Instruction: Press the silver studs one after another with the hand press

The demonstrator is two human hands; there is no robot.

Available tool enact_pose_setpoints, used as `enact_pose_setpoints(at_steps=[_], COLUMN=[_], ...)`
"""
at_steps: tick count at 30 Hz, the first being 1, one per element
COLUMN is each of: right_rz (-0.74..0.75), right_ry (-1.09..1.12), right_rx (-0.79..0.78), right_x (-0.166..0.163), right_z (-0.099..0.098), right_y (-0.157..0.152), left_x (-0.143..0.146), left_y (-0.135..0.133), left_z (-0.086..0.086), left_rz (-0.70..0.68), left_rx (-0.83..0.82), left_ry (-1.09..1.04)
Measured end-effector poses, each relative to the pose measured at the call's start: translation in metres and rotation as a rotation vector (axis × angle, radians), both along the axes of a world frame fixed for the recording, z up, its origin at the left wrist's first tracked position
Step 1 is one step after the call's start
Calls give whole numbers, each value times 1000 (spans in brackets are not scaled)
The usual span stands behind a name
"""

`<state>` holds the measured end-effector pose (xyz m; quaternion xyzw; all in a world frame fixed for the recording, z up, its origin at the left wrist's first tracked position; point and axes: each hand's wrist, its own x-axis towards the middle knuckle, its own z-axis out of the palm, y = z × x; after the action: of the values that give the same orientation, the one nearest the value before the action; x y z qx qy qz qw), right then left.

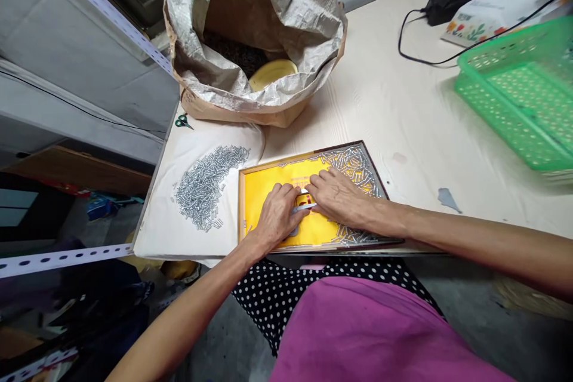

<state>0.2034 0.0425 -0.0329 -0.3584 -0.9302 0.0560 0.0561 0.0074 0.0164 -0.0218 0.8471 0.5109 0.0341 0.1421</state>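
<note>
Both my hands meet over a shallow tray (pixel 264 203) lined in yellow. My left hand (pixel 278 210) has its fingers curled round one end of a small white-edged piece (pixel 305 207); its exact kind is hard to make out. At the other end of it, my right hand (pixel 338 194) is closed in the same way. Small silvery metal pins or tubes (pixel 356 164) are gathered at the tray's right side, around my right wrist. A separate heap of short silvery pieces (pixel 203 188) lies on the white cloth left of the tray.
Behind the tray stands a large open sack (pixel 250 104) with dark contents and a yellow bowl (pixel 274 73). Small green-handled scissors (pixel 182 121) lie at the table's left edge. On the right are a green plastic basket (pixel 501 113) and a black cable (pixel 416 59).
</note>
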Motion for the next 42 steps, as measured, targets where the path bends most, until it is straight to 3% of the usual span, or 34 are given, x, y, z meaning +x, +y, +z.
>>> enact_pose_setpoints(at_steps=[6, 13, 21, 24, 28, 32, 38, 42], right_rz=[17, 42, -18, 19, 43, 28, 31, 10], right_ry=[66, 29, 58, 100, 136, 132, 117, 68], right_rx=[24, -129, -129, -104, -80, -58, -51, -11], right_x=[-2, -9, -13, -10, -9, -8, 9, 5], right_z=[4, -6, -11, -16, -23, -26, -16, -10], right_y=[11, 11, 8, 5, 2, 1, 27, 40], left_x=[-4, -3, 11, 16, 14, 12, 16, 23], left_y=[12, 16, -25, -32, -20, -11, -41, -53], left_z=[10, 4, -14, -18, -13, -9, -19, -19], left_rz=[-19, 6, 60, 42, 77, -31, 38, 48], left_rx=[58, -53, 199, 169, 164, 113, 273, 212], left_ry=[-29, 23, 26, 13, 27, 86, 82, 55])
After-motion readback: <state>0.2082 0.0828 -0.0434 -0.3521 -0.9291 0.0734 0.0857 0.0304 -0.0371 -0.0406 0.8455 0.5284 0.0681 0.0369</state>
